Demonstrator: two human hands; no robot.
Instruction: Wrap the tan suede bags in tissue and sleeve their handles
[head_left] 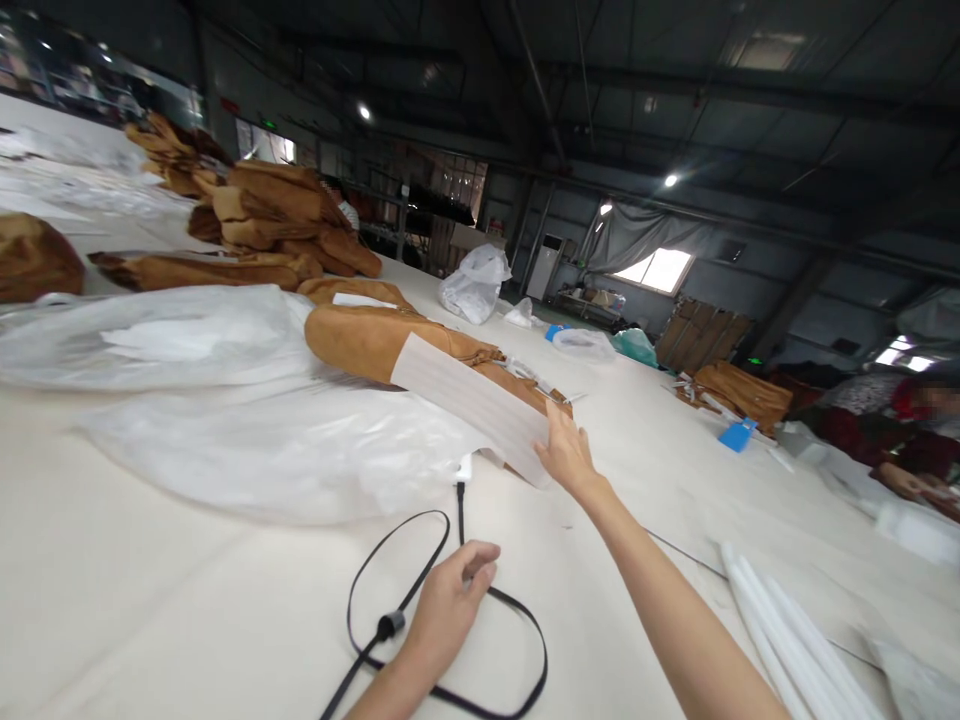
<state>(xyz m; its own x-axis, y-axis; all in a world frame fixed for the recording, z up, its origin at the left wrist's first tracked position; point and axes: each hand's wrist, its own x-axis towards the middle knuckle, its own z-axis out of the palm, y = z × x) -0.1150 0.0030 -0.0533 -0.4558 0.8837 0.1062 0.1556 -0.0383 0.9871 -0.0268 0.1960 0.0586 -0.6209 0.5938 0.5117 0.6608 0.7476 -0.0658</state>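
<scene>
A brown suede-like item (356, 340), with pale wrapped fittings along its far side, lies across the middle of the table. A white padded sheet (472, 400) covers part of its near side. My right hand (568, 447) is at the right end of the sheet, fingers outstretched and apart, touching that end. Closer to me, my left hand (454, 605) hovers over a looped black cable (544, 655), fingers loosely bent, a gap between thumb and forefinger, nothing visible in it. Clear plastic bags (285, 450) spread to the left of the item.
Brown folded goods (277, 215) are heaped at the back left. White tubes or rolls (795, 640) lie at the near right. A blue piece (739, 435) and another brown bundle (739, 390) are farther right, near a person's hands (911, 485).
</scene>
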